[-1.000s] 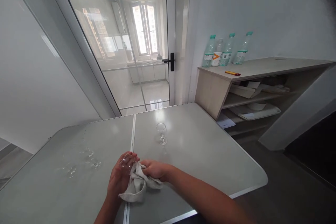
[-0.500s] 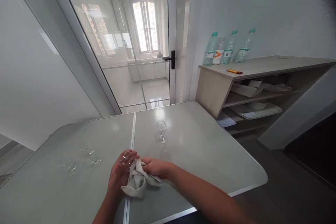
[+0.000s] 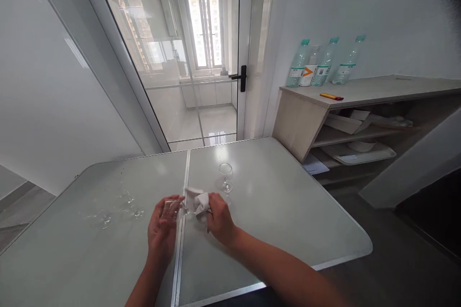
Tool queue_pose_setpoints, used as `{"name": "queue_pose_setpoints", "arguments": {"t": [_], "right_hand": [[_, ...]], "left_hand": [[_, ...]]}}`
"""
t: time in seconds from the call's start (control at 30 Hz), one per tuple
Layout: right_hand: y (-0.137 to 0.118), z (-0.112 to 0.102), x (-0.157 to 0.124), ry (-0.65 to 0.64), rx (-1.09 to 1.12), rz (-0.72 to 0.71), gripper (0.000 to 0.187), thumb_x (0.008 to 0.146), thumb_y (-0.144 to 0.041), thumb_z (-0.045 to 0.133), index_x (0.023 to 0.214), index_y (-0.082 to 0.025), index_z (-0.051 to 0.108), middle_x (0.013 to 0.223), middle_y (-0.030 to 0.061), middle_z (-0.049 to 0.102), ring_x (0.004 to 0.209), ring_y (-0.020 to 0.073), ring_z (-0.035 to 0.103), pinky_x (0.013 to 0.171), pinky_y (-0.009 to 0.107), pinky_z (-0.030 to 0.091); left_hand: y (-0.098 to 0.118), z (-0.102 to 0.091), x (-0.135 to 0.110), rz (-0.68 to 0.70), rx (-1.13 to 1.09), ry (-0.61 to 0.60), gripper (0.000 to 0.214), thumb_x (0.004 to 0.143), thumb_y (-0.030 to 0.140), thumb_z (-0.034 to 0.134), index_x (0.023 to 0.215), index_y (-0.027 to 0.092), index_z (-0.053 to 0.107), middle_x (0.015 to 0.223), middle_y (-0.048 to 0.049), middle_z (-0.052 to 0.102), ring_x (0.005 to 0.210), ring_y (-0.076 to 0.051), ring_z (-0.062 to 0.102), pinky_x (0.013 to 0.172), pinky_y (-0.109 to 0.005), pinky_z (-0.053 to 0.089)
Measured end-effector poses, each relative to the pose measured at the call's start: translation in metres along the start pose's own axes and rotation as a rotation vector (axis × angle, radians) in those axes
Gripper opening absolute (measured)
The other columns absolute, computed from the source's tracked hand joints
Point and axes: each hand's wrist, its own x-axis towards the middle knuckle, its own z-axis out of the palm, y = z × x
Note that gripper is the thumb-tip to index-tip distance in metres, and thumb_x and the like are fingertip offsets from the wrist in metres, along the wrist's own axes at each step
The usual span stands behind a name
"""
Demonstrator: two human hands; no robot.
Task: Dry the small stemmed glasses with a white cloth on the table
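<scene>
Over the table's middle seam, my left hand (image 3: 160, 228) is wrapped round the bowl of a clear stemmed glass (image 3: 172, 210), which lies tilted sideways with its foot end toward the right. My right hand (image 3: 220, 218) is closed on a white cloth (image 3: 200, 201), bunched at the stem and foot of that glass. The cloth hides the foot. Just beyond my right hand another stemmed glass (image 3: 226, 177) stands upright on the table.
Several clear glasses (image 3: 105, 220) stand on the left half of the pale table (image 3: 281, 192). At the right, a wooden shelf unit (image 3: 306, 115) carries several green-capped plastic bottles (image 3: 297, 67) and a yellow-orange cutter (image 3: 331, 96). A glazed door (image 3: 216, 120) lies behind the table.
My right hand has moved up and slightly right, drawing the cloth from the glass's bowl toward its stem end. The cloth is more bunched. The whole view has shifted slightly.
</scene>
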Motion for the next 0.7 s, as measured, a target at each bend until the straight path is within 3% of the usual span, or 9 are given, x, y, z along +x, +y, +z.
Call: {"name": "queue_pose_setpoints", "arguments": {"t": [0.07, 0.1, 0.23, 0.37, 0.5, 0.6, 0.7], "right_hand": [[-0.005, -0.001, -0.002, 0.173, 0.026, 0.042, 0.011, 0.088, -0.025, 0.05, 0.087, -0.02, 0.06, 0.085, 0.0058, 0.062, 0.083, 0.0218, 0.055, 0.079, 0.033, 0.044], [-0.007, 0.0, -0.003, 0.179, 0.09, 0.12, 0.014, 0.091, -0.029, 0.05, 0.092, -0.02, 0.061, 0.087, 0.0056, 0.063, 0.083, 0.0214, 0.056, 0.079, 0.033, 0.045], [-0.005, 0.01, 0.003, -0.085, 0.475, 0.428, 0.028, 0.09, -0.045, 0.061, 0.095, -0.018, 0.065, 0.088, 0.0026, 0.066, 0.083, 0.0186, 0.058, 0.078, 0.03, 0.046], [0.006, 0.011, 0.009, -0.09, 0.608, 0.608, 0.035, 0.071, -0.045, 0.08, 0.084, -0.016, 0.066, 0.077, 0.0002, 0.064, 0.073, 0.0168, 0.057, 0.07, 0.028, 0.044], [0.005, 0.002, 0.012, 0.022, 0.509, 0.64, 0.034, 0.057, -0.032, 0.086, 0.075, -0.017, 0.061, 0.068, -0.0037, 0.058, 0.065, 0.0139, 0.051, 0.061, 0.025, 0.039], [0.0, 0.002, 0.011, 0.083, 0.584, 0.587, 0.028, 0.062, -0.026, 0.078, 0.079, -0.02, 0.057, 0.07, -0.0062, 0.056, 0.065, 0.0122, 0.049, 0.061, 0.022, 0.037], [0.0, 0.006, 0.008, 0.033, 0.702, 0.651, 0.023, 0.064, -0.023, 0.07, 0.082, -0.021, 0.055, 0.069, -0.007, 0.055, 0.064, 0.0113, 0.047, 0.06, 0.022, 0.035]], "left_hand": [[0.003, 0.001, 0.003, 0.13, -0.01, 0.1, 0.066, 0.076, 0.058, 0.081, 0.128, 0.022, 0.062, 0.138, -0.0122, 0.059, 0.132, -0.033, 0.057, 0.107, -0.038, 0.051], [0.004, 0.001, 0.003, 0.17, -0.016, 0.132, 0.064, 0.075, 0.057, 0.082, 0.126, 0.023, 0.063, 0.139, -0.0102, 0.058, 0.133, -0.033, 0.056, 0.108, -0.038, 0.05], [0.0, 0.003, -0.001, 0.177, 0.036, 0.071, 0.064, 0.072, 0.057, 0.085, 0.123, 0.026, 0.062, 0.134, -0.0089, 0.06, 0.133, -0.034, 0.057, 0.109, -0.043, 0.05], [-0.011, 0.0, -0.007, 0.193, 0.134, -0.071, 0.062, 0.07, 0.045, 0.09, 0.122, 0.025, 0.062, 0.128, -0.011, 0.063, 0.13, -0.035, 0.059, 0.112, -0.053, 0.047], [-0.014, 0.0, -0.006, 0.202, 0.137, -0.12, 0.06, 0.074, 0.045, 0.086, 0.124, 0.025, 0.06, 0.13, -0.0118, 0.061, 0.132, -0.036, 0.057, 0.114, -0.056, 0.044], [-0.012, 0.001, -0.006, 0.18, 0.115, -0.078, 0.061, 0.077, 0.048, 0.084, 0.128, 0.026, 0.057, 0.134, -0.0114, 0.058, 0.133, -0.035, 0.056, 0.115, -0.055, 0.043], [-0.012, 0.0, -0.007, 0.165, 0.11, -0.092, 0.063, 0.076, 0.049, 0.084, 0.128, 0.027, 0.057, 0.133, -0.0117, 0.059, 0.133, -0.034, 0.056, 0.115, -0.053, 0.043]]}}
